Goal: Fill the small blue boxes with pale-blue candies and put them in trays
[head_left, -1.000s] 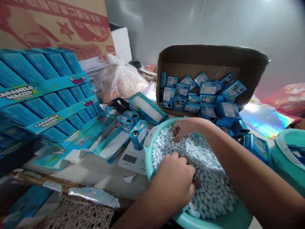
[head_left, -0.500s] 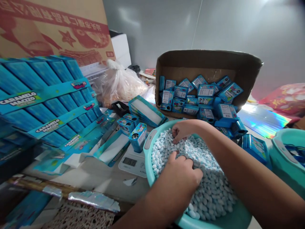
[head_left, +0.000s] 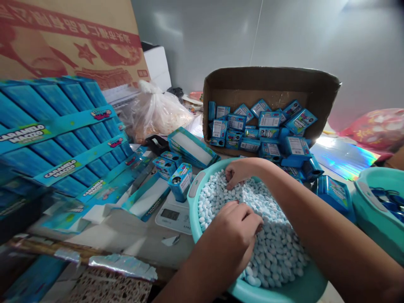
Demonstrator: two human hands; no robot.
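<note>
A teal basin (head_left: 195, 202) holds a heap of small pale blue and white candies (head_left: 276, 240). My left hand (head_left: 235, 231) rests on the candies near the middle with its fingers curled down; what its fingertips hold, if anything, is hidden. Farther back in the basin, my right hand (head_left: 240, 171) has its fingers bent together at the candies, and their contents cannot be made out. Left of the basin, a small blue box (head_left: 181, 182) stands on a white digital scale (head_left: 173, 217), and more small blue boxes (head_left: 164, 166) are just behind it.
Behind the basin, a cardboard box (head_left: 271, 80) lies open with many small blue boxes. Display trays (head_left: 59, 139) packed with blue boxes stand at left. A second teal basin (head_left: 372, 219) is at right. A tied plastic bag (head_left: 158, 111) and flat blue cartons (head_left: 193, 147) lie farther back.
My left hand has drawn its fingers in, with its spread thumb now closer to them. My right hand stays nearly in place. The whole view has shifted slightly.
</note>
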